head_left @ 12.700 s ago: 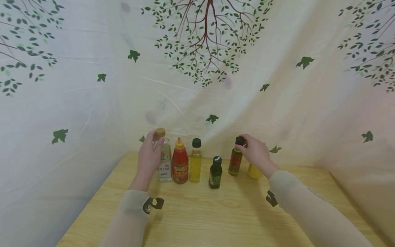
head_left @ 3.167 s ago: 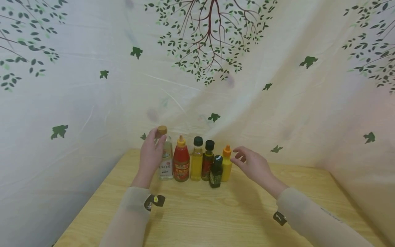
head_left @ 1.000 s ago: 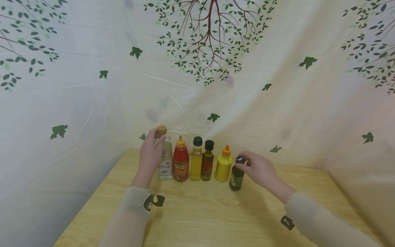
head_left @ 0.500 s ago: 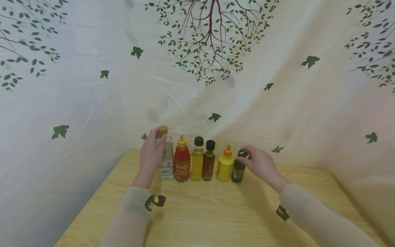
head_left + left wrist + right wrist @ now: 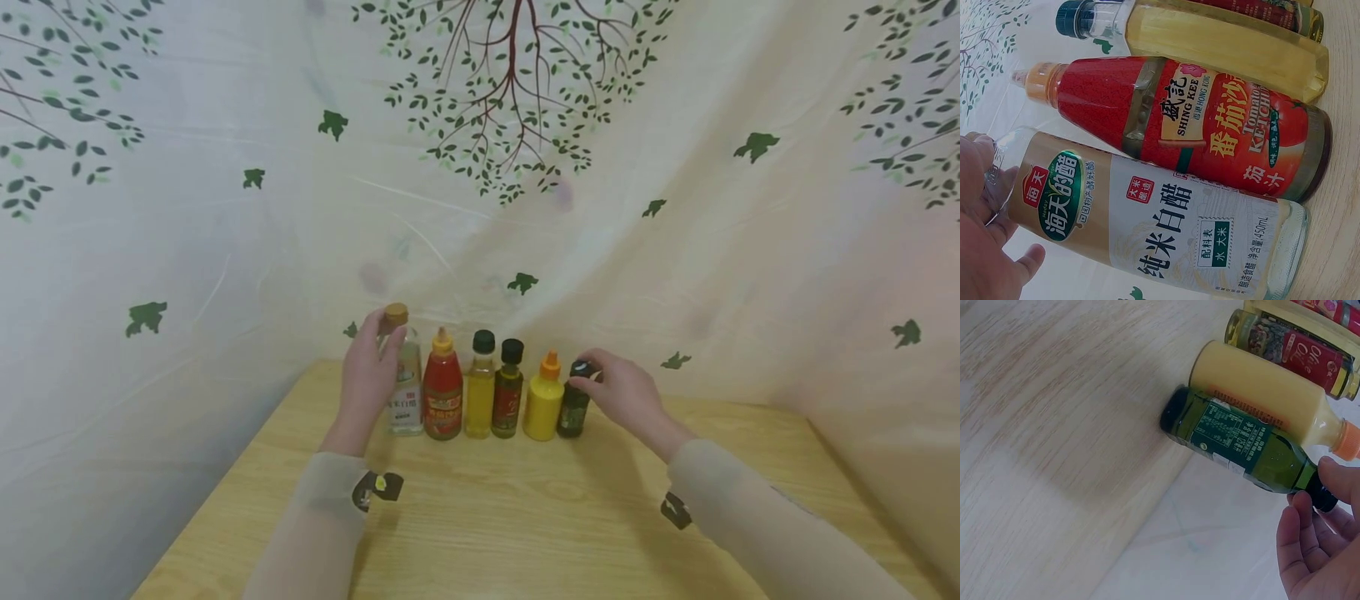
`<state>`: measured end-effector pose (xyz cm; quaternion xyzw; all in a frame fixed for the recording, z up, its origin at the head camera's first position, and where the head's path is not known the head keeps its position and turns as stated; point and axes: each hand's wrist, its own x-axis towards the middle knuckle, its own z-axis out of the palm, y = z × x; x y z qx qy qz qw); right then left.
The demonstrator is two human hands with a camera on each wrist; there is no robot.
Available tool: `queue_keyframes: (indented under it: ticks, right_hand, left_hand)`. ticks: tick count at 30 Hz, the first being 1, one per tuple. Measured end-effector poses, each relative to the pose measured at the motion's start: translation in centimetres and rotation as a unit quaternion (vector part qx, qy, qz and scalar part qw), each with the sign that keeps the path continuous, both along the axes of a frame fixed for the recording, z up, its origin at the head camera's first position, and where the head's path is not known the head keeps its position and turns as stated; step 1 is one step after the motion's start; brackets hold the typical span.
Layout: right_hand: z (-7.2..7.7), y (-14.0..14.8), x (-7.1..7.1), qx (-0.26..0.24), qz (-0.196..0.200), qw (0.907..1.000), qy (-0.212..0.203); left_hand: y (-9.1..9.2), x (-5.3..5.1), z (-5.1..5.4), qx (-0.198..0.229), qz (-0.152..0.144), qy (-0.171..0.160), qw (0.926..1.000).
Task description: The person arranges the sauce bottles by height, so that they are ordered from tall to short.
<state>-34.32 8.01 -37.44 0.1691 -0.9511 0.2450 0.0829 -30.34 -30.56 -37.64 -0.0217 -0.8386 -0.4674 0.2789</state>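
Note:
In the head view my left hand point(image 5: 366, 364) holds the neck of a clear white-vinegar bottle point(image 5: 407, 400) at the row's left end. My right hand point(image 5: 624, 388) pinches the black cap of a small dark green bottle point(image 5: 573, 410) at the right end. From the right wrist view, this green bottle point(image 5: 1241, 440) stands against a yellow squeeze bottle point(image 5: 1260, 387) with an orange tip. Between the ends stand a red tomato ketchup bottle point(image 5: 442, 396), a pale yellow oil bottle point(image 5: 479, 400) and an olive oil bottle point(image 5: 507, 404) with a red label. All are upright.
The bottles stand on a light wooden table point(image 5: 480, 508), near its back edge. Behind and beside it hangs a pale curtain point(image 5: 225, 250) printed with branches and leaves. A narrow gap separates the red-labelled bottle from the yellow squeeze bottle.
The red-labelled and yellow squeeze bottles came left into the row. My right hand took the green bottle from the front to the right end, then back into line. My left hand stayed.

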Motion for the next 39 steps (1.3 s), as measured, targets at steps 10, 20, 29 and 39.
queue_keyframes:
  ticks: [10, 20, 29, 39]
  right_hand:
    - [-0.27, -0.72, -0.04, 0.003, 0.007, 0.9999, 0.012]
    - [0.01, -0.34, -0.1, 0.007, -0.011, 0.9999, 0.008]
    - [0.12, -0.74, -0.22, 0.028, -0.035, 0.9988, 0.021]
    - [-0.19, -0.76, -0.65, 0.039, -0.044, 0.9981, 0.019]
  left_hand:
    - [-0.03, -0.13, 0.0, 0.0, 0.001, -0.002, 1.0]
    - [0.06, -0.08, 0.16, 0.004, -0.003, 0.0, 1.0]
    - [-0.08, -0.06, -0.08, 0.005, -0.006, 0.004, 1.0]
    - [-0.02, -0.07, -0.06, 0.012, -0.006, 0.006, 0.9999]
